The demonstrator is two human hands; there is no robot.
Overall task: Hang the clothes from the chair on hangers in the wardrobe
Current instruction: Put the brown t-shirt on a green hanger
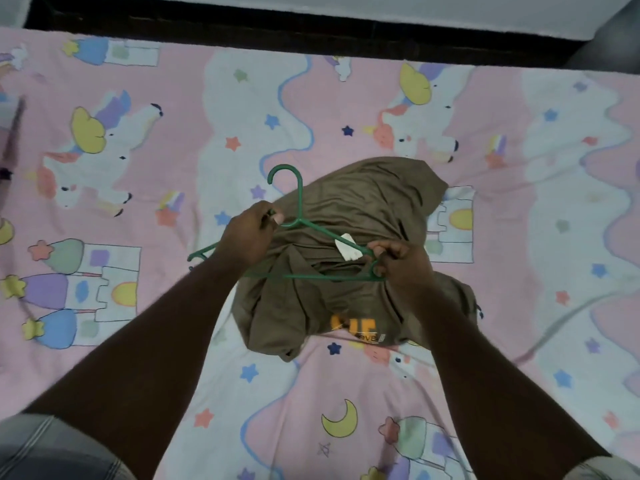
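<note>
A crumpled olive-brown T-shirt with orange print near its lower edge lies on the bed in the middle of the view. A green plastic hanger lies across the shirt, hook pointing away from me. My left hand grips the hanger near its neck, on the left shoulder arm. My right hand pinches the hanger's right end together with the shirt's collar, beside a white label. The hanger's bottom bar crosses over the shirt fabric.
The bed is covered by a pink and white sheet printed with unicorns, stars and castles. A dark gap runs along the far edge of the bed, below a pale wall. My trouser knees show at the bottom corners.
</note>
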